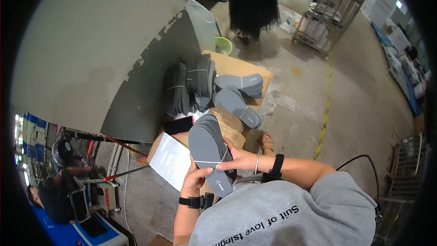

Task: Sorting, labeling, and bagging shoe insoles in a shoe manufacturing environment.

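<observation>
A stack of grey shoe insoles [205, 142], bound with a thin pale band, is held in front of my chest. My left hand [196, 177] grips its lower left side, thumb on the top insole. My right hand [240, 159] closes round the right edge, thumb near the band. Just beyond lie banded insole bundles: two with grey faces showing, an upper one [236, 82] and a lower one [234, 104]. Darker bundles stand on edge to their left, a narrow one [179, 92] and a wider one [198, 82]. The undersides of the held stack are hidden.
Cardboard [231, 65] lies under the bundles. A dark phone [179, 125] and a white paper sheet [170, 160] are left of my hands. A grey wall [91, 45] rises at left. Another person in a black skirt [253, 4] stands ahead, near a metal cage cart [328, 16].
</observation>
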`<state>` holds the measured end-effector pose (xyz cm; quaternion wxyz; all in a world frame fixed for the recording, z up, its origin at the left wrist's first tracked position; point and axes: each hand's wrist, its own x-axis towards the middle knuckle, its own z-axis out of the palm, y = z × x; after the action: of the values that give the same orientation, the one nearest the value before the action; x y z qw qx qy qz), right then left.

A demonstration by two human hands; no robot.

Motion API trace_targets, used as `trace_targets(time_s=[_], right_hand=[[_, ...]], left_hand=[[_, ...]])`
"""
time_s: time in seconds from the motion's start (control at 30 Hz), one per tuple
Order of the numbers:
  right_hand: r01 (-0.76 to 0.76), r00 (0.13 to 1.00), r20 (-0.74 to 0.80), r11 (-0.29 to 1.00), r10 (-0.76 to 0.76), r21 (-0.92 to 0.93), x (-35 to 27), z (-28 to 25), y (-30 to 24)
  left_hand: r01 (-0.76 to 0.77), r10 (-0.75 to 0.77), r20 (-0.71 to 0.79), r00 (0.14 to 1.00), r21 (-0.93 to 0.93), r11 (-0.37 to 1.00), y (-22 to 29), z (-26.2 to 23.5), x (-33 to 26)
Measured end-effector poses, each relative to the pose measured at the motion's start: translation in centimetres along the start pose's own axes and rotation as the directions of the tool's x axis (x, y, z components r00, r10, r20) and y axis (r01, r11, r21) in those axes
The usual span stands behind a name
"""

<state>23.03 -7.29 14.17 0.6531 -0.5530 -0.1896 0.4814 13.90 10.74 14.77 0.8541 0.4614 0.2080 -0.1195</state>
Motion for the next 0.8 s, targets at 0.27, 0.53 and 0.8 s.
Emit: trace_targets(time_s=[0.27,0.53,0.8], right_hand=[[0.143,0.973,-0.163,0.980,-0.165,-0.138,-3.0,-12.3,-5.2],[0.101,0.933,-0.361,0.950,0.013,0.295,-11.1,-26.5,-7.2],[0.200,0.749,-0.632,0.843,0.197,0.499,-15.4,-30.6,-3.0]], left_hand=[[-0.027,0.027,0.006,1.000,0.176,0.984,0.9,11.5,8.8],[0.233,-0.274,0.261,0.926,0.177,0.956,-1.3,26.2,20.3],[0.476,-0.497,0.401,0.770,0.158,0.865,-8.4,31.5,28.4]])
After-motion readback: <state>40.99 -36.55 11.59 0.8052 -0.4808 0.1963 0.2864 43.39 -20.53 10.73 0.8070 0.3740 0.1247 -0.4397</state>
